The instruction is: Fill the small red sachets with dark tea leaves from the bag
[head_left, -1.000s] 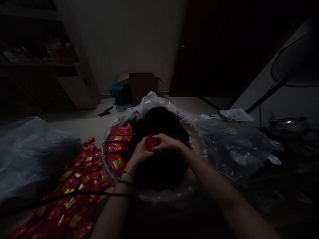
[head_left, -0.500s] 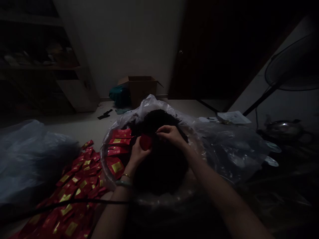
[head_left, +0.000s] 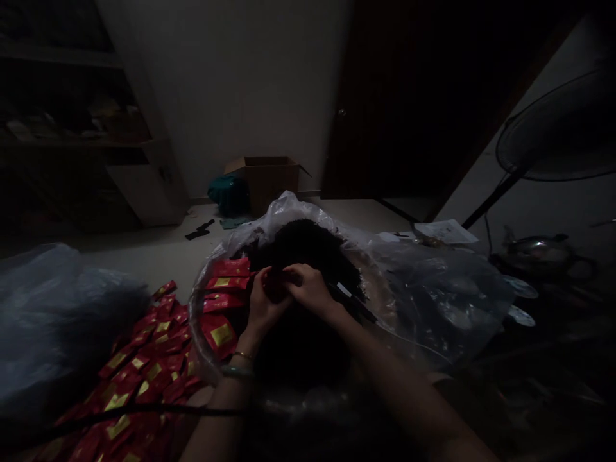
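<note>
Both hands have closed in together since the earlier frame, and the small red sachet [head_left: 275, 285] between them now hides mostly behind the fingers. Around them, the room stays dim. Far beyond the large plastic-lined basin [head_left: 202, 327] stand a cardboard box [head_left: 264, 183] and, to its right, a dark door [head_left: 394, 96]. To the right of the basin are a standing fan [head_left: 558, 128] and a metal kettle [head_left: 539, 253]; to its left lies a grey plastic sack [head_left: 58, 308]. Many red sachets with gold labels [head_left: 154, 366] are spread just beside the basin on that same side, and a few lie inside its rim. A heap of dark loose leaves [head_left: 303, 244] fills the basin middle. Above this heap, the left hand [head_left: 264, 301] curls around the sachet and is grasping it. The right hand [head_left: 308, 289] is bent against the sachet top, but in this shadow I cannot tell if it pinches or only touches. A gold bracelet [head_left: 243, 354] sits on the left wrist.
</note>
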`<state>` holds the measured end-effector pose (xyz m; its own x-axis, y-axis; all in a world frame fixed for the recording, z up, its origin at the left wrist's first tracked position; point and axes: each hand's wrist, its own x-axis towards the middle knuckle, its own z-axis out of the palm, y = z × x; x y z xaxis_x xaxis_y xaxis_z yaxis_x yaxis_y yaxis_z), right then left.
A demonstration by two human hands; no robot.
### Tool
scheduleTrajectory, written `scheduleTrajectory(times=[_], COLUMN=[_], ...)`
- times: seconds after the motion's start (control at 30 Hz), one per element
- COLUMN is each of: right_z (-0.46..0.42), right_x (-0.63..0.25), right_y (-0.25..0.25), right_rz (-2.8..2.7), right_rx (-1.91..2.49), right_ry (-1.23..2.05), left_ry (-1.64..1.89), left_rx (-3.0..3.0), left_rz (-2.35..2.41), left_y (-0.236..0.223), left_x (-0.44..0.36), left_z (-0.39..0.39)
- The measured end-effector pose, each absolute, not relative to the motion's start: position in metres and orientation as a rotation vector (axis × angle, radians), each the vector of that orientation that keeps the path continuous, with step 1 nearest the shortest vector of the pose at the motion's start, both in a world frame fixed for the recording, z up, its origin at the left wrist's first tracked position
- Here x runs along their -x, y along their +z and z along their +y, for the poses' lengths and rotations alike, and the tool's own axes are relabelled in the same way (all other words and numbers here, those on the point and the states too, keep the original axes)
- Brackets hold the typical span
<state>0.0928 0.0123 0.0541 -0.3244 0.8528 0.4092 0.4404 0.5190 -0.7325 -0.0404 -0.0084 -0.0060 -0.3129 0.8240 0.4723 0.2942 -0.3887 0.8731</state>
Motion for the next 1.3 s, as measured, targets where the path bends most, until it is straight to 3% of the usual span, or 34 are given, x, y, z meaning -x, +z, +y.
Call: scheduleTrajectory(times=[0.23,0.5,0.83,1.17,1.3], right_z=[0.029,0.024,0.024,0.022,0.034], right_x=[-0.107,-0.104,-0.101,-0.104,-0.148], right_y=[0.048,0.029,0.027,0.021,0.017], right_rz=[-1.672,-1.470,-1.573,-1.527,-1.773], right_rx=[1.037,1.152,1.163,1.092,1.296], right_ry=[1.191,1.348,1.055,1.141,0.658], left_ry=[1.487,1.508,1.465,1.159,1.150], left_rx=[-1.029,-0.838,-0.852,-0.939,-0.908], left_rz=[1.197,1.189,1.149,1.145,1.138], left_y=[0.015,0.016,0.013,0.017,0.013], left_x=[0.047,0.041,0.040,0.034,0.033], left_z=[-0.009,-0.010,-0.011,-0.019,-0.018])
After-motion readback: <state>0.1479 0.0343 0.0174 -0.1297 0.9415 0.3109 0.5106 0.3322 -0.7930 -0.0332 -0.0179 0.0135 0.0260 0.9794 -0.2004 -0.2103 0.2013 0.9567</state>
